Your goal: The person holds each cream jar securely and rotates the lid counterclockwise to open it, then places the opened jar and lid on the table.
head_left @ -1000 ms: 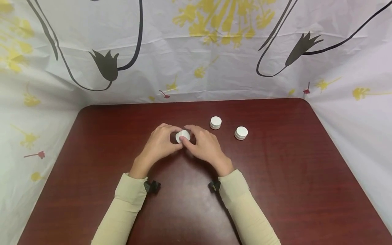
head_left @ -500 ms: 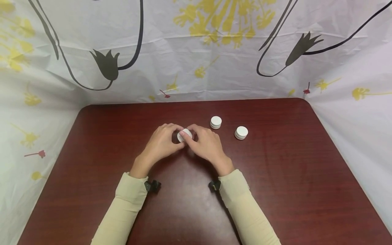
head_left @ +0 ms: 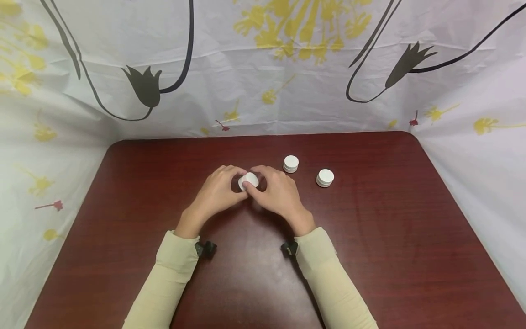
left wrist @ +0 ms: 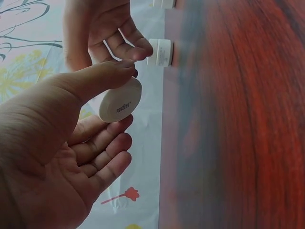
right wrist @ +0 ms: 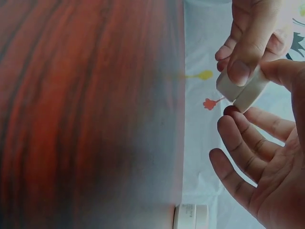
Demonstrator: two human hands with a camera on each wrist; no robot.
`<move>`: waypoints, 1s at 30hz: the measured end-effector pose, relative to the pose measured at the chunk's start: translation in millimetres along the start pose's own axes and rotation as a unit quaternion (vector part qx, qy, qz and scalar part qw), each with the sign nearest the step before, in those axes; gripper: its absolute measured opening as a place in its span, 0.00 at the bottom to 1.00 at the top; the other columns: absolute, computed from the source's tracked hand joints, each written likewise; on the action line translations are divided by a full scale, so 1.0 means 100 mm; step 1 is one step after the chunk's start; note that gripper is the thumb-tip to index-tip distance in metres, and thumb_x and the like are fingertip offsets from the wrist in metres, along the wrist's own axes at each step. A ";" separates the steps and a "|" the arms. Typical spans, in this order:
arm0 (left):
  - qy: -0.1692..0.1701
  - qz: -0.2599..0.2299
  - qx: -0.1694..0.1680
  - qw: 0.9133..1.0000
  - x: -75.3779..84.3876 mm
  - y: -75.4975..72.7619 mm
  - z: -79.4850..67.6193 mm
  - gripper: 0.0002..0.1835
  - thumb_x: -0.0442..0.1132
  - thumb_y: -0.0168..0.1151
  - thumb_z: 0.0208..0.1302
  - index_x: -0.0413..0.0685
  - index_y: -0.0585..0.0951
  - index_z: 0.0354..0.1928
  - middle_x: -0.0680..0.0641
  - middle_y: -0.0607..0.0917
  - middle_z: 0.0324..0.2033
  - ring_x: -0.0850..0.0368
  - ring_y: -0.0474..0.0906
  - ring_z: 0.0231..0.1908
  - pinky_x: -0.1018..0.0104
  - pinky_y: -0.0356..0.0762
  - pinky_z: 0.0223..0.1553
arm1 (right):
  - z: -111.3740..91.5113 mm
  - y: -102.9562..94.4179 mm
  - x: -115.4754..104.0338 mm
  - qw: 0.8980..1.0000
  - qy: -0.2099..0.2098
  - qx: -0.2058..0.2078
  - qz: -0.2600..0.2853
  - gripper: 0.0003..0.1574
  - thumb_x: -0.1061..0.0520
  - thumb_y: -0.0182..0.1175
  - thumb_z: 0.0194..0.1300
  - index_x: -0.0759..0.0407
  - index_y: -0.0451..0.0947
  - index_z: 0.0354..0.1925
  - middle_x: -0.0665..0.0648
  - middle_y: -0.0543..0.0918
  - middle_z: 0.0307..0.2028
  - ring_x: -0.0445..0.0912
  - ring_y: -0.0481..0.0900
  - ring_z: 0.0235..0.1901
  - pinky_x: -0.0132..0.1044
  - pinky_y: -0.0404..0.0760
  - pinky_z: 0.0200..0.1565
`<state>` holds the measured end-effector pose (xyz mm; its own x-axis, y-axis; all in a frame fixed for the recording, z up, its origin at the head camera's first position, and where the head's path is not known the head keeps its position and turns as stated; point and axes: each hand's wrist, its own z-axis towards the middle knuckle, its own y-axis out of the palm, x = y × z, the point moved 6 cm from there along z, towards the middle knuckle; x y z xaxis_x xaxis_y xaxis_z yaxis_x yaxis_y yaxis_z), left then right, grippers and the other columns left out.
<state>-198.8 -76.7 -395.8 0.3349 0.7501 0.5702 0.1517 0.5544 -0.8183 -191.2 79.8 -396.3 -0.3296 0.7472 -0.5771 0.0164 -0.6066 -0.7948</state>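
Note:
A small white round jar (head_left: pixel 249 181) is held above the table between both hands, in front of me. My left hand (head_left: pixel 218 188) pinches its lower part between thumb and fingers. My right hand (head_left: pixel 276 189) grips the upper, lid part, its thumb at the near rim. Small print shows on the jar's flat underside (left wrist: pixel 120 106) in the left wrist view. A seam divides the jar's two parts (right wrist: pixel 240 90) in the right wrist view; they sit together. Some right-hand fingers are spread loosely, away from the jar.
Two more white jars with lids stand upright right of my hands: one farther back (head_left: pixel 291 164), one farther right (head_left: pixel 325 178). The dark red wooden table (head_left: pixel 394 237) has a printed white curtain (head_left: pixel 246 82) along its back and sides.
Both hands and the jar have drifted very slightly right. My right thumb reached over the jar's top half a second ago and now lies back at its near rim.

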 end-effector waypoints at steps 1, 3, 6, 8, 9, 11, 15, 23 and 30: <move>0.001 0.000 0.000 1.000 0.00 0.00 0.00 0.24 0.45 0.77 0.59 0.44 0.86 0.56 0.44 0.89 0.52 0.45 0.81 0.56 0.47 0.79 0.62 | 0.00 -0.01 0.00 1.000 0.002 -0.001 -0.002 0.29 0.37 0.66 0.68 0.50 0.84 0.60 0.50 0.90 0.49 0.45 0.86 0.42 0.51 0.85 0.41; 0.001 0.000 -0.001 1.000 0.01 -0.01 0.01 0.24 0.45 0.77 0.59 0.44 0.86 0.56 0.44 0.89 0.52 0.45 0.81 0.56 0.47 0.79 0.62 | 0.00 -0.01 0.01 1.000 0.005 -0.004 -0.007 0.30 0.36 0.66 0.68 0.50 0.84 0.60 0.50 0.90 0.50 0.46 0.87 0.43 0.52 0.86 0.42; 0.001 0.002 -0.003 1.000 0.01 -0.01 0.01 0.25 0.46 0.77 0.60 0.44 0.86 0.57 0.44 0.89 0.53 0.45 0.81 0.58 0.46 0.79 0.63 | -0.01 -0.01 0.00 1.000 0.009 -0.003 -0.012 0.32 0.33 0.65 0.68 0.50 0.84 0.59 0.50 0.90 0.52 0.47 0.88 0.47 0.53 0.86 0.44; 0.001 0.002 -0.003 1.000 0.01 0.00 0.00 0.25 0.47 0.77 0.60 0.45 0.86 0.57 0.44 0.89 0.53 0.45 0.81 0.58 0.46 0.78 0.63 | -0.01 0.00 0.00 1.000 0.010 0.000 -0.016 0.33 0.30 0.64 0.68 0.50 0.85 0.58 0.50 0.90 0.52 0.47 0.88 0.48 0.53 0.86 0.44; 0.001 0.002 -0.003 1.000 0.01 0.00 0.00 0.25 0.47 0.78 0.60 0.45 0.86 0.57 0.44 0.89 0.53 0.45 0.81 0.58 0.46 0.78 0.64 | -0.01 0.00 0.01 1.000 0.012 0.003 -0.017 0.33 0.29 0.64 0.68 0.49 0.85 0.57 0.49 0.90 0.51 0.46 0.88 0.47 0.52 0.86 0.43; 0.002 0.002 -0.002 1.000 0.01 0.01 0.00 0.25 0.48 0.77 0.60 0.46 0.86 0.57 0.45 0.89 0.53 0.45 0.81 0.58 0.46 0.78 0.64 | -0.01 -0.01 0.01 1.000 0.017 0.010 -0.017 0.32 0.28 0.63 0.68 0.48 0.86 0.55 0.48 0.90 0.46 0.44 0.87 0.43 0.51 0.85 0.41; 0.011 0.008 0.002 1.000 0.02 0.01 -0.01 0.24 0.48 0.76 0.60 0.47 0.86 0.57 0.46 0.90 0.52 0.45 0.81 0.56 0.46 0.74 0.66 | -0.01 -0.02 0.03 0.999 0.027 0.025 -0.015 0.29 0.27 0.62 0.68 0.45 0.86 0.48 0.45 0.86 0.33 0.41 0.82 0.33 0.46 0.81 0.35; 0.018 0.001 0.013 1.000 0.06 -0.04 -0.01 0.25 0.48 0.77 0.59 0.46 0.87 0.56 0.45 0.91 0.51 0.43 0.83 0.53 0.44 0.73 0.66 | 0.00 -0.06 0.00 0.998 0.008 0.053 -0.014 0.21 0.32 0.62 0.71 0.45 0.87 0.43 0.45 0.83 0.25 0.39 0.79 0.25 0.41 0.78 0.30; 0.013 0.014 0.007 1.000 0.04 -0.02 0.00 0.25 0.49 0.76 0.60 0.47 0.87 0.58 0.45 0.91 0.52 0.44 0.84 0.52 0.44 0.73 0.64 | -0.01 -0.05 -0.01 0.999 0.009 0.039 -0.010 0.19 0.36 0.62 0.71 0.46 0.87 0.45 0.45 0.85 0.27 0.39 0.81 0.28 0.42 0.79 0.31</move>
<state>-197.7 -74.9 -392.4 0.3625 0.7564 0.5444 0.1280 0.5382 -0.8330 -189.9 82.6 -391.9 -0.3128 0.7631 -0.5656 -0.0639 -0.6110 -0.7891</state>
